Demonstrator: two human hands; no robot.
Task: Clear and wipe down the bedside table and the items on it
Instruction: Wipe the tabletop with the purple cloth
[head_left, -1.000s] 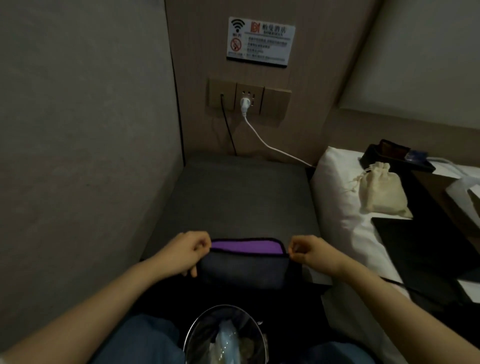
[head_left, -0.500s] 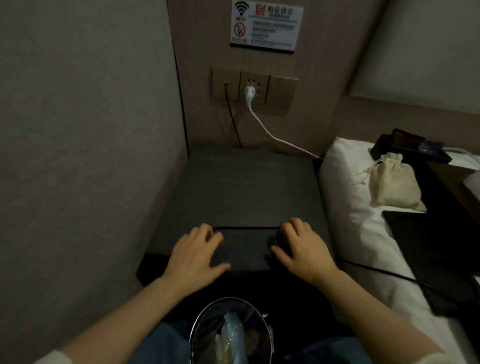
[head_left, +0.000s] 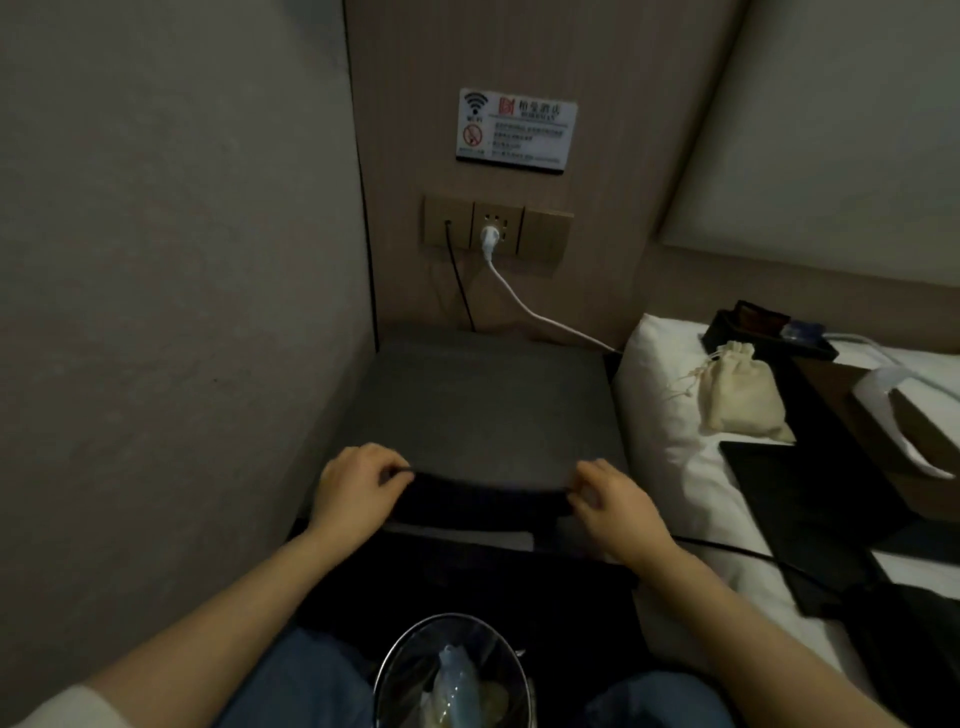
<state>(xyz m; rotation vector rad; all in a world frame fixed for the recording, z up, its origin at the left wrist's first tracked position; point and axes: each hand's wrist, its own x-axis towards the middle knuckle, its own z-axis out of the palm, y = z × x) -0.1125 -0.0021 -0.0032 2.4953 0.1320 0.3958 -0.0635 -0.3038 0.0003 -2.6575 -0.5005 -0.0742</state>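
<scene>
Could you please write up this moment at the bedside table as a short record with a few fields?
Setting: bedside table in a corner, between a wall and a bed
Left hand: pinches the left end of a dark cloth
Right hand: pinches the cloth's right end
Cloth: stretched across the table's front edge
On the bed: cloth pouch, black tray
Wall: white plug in a socket, sign above
Below: bin holding rubbish
</scene>
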